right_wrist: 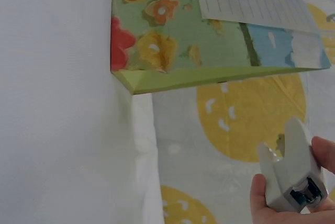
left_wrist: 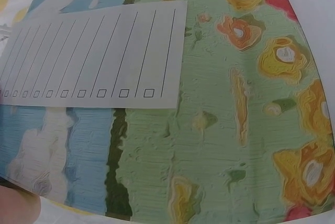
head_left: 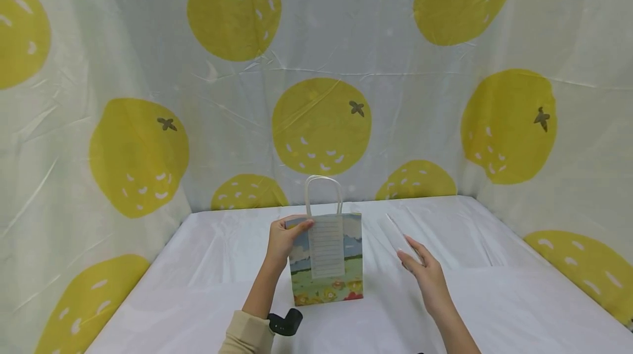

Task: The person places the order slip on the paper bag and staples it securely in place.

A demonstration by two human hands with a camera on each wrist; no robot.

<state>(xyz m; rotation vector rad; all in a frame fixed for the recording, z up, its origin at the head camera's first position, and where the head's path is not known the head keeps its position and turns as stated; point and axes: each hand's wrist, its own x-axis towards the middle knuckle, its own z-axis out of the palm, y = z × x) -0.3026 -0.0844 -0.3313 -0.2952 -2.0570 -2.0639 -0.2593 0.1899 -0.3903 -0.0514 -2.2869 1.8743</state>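
Left hand (head_left: 283,236) pinches bag (head_left: 353,271) at top edge, most fingers hidden; right hand (head_left: 428,274), right of bag, grips white stapler (right_wrist: 293,171).

It's paper on the gift bag (head_left: 353,267), its printed front looking ridged like brushed paint, and smooth, matt paper on the checklist sheet (head_left: 327,249)! Smooth white plastic, by its look, on the stapler (right_wrist: 289,176), shiny metal glinting at one end! Creased, faintly glossy cloth in the fruit-print curtain (head_left: 395,106); matt cloth on the sleeve (head_left: 249,333).
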